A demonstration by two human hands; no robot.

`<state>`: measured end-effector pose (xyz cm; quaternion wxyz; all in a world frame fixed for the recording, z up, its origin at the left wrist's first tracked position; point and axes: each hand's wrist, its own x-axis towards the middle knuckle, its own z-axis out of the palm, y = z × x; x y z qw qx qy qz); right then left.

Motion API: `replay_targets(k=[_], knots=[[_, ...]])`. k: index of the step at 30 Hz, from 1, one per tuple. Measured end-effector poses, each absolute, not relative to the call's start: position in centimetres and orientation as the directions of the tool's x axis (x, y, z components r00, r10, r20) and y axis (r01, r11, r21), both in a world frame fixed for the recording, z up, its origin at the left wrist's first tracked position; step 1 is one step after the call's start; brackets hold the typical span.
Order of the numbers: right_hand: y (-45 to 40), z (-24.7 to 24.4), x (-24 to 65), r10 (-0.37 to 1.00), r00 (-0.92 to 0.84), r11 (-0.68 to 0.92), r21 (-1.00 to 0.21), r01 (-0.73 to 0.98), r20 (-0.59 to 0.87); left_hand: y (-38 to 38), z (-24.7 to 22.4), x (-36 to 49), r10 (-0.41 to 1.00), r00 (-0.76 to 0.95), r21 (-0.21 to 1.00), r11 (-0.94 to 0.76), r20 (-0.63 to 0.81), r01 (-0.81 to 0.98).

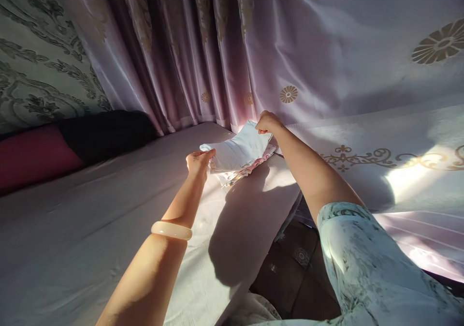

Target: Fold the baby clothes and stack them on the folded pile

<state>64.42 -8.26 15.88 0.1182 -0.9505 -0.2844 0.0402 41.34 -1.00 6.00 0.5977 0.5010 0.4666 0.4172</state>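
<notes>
A folded light-blue cloth (237, 149) is stretched between my two hands near the far corner of the bed. My left hand (199, 160) pinches its near-left end, thumb on top. My right hand (268, 122) is closed on its far-right end. Right under it lies a stack of folded cloths (250, 169) with pink and floral edges; whether the blue cloth rests on them or hangs just above, I cannot tell. The exact kind of the cloth does not show.
The bed's pale sheet (119, 248) spreads to the left and front. A black and dark-red bolster (72, 144) lies along the wall. Purple curtains (224, 50) hang behind the bed and down the right side. Dark tiled floor (290, 268) shows beside the bed edge.
</notes>
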Motion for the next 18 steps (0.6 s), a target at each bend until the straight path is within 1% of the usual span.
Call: replay_targets(k=[4, 7, 14, 18], knots=[[-8.9, 15.6, 65.4, 0.533, 0.845, -0.825, -0.199, 0.529, 0.038, -1.7, 5.1, 43.5, 0.946, 0.259, 0.973, 0.219, -0.194, -0.072], [-9.1, 15.2, 65.7, 0.542, 0.839, -0.817, -0.203, 0.540, 0.052, -2.0, 4.5, 44.1, 0.941, 0.270, 0.971, 0.229, -0.203, -0.069], [-8.9, 12.5, 67.1, 0.541, 0.837, -0.819, -0.173, 0.547, 0.083, -1.4, 2.1, 44.3, 0.942, 0.270, 0.979, 0.181, -0.200, 0.092], [-8.7, 10.1, 67.6, 0.555, 0.826, -0.811, -0.154, 0.564, 0.100, -0.7, 0.3, 44.1, 0.955, 0.252, 0.968, 0.099, -0.158, 0.230]])
